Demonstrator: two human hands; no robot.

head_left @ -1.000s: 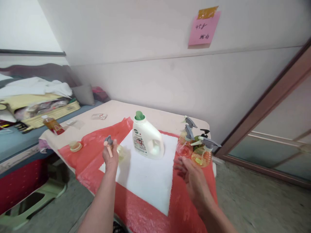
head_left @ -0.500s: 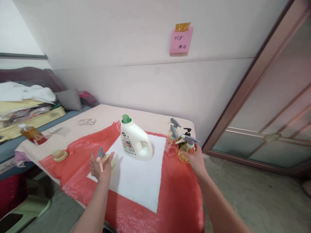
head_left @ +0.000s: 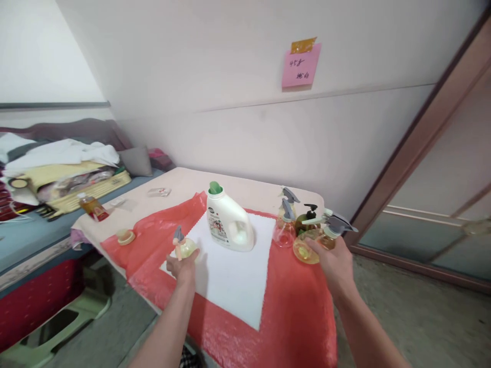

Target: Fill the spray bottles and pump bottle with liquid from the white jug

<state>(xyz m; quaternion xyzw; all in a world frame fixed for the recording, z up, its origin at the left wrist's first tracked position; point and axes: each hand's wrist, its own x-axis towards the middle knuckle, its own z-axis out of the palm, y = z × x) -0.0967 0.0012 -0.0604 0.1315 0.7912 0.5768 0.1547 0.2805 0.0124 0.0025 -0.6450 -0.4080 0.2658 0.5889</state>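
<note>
My left hand (head_left: 183,265) is curled around the near side of a small clear spray bottle (head_left: 187,249) with a grey and peach trigger head, at the left edge of a white cloth (head_left: 233,286). At the right, my right hand (head_left: 337,260) grips a yellow-tinted spray bottle (head_left: 307,251) near its neck. That bottle leans over to the right. Close beside it stand a pink spray bottle (head_left: 284,235), a dark green pump bottle (head_left: 306,223) and another grey-triggered spray bottle (head_left: 292,204). A white detergent jug (head_left: 230,225) with green in its mouth stands upright on the cloth.
Red plastic sheeting (head_left: 295,306) covers part of the table. At the left lie a pale round lid-like thing (head_left: 125,236), an amber bottle (head_left: 93,207) and a small clear packet (head_left: 159,192). A green stool (head_left: 57,322) stands below. A pink note (head_left: 301,66) hangs on the wall.
The view has swung left, so things sit farther right. In my right hand the yellow spray bottle has gone from upright to tilted. My left hand sits lower against its bottle, showing more of it.
</note>
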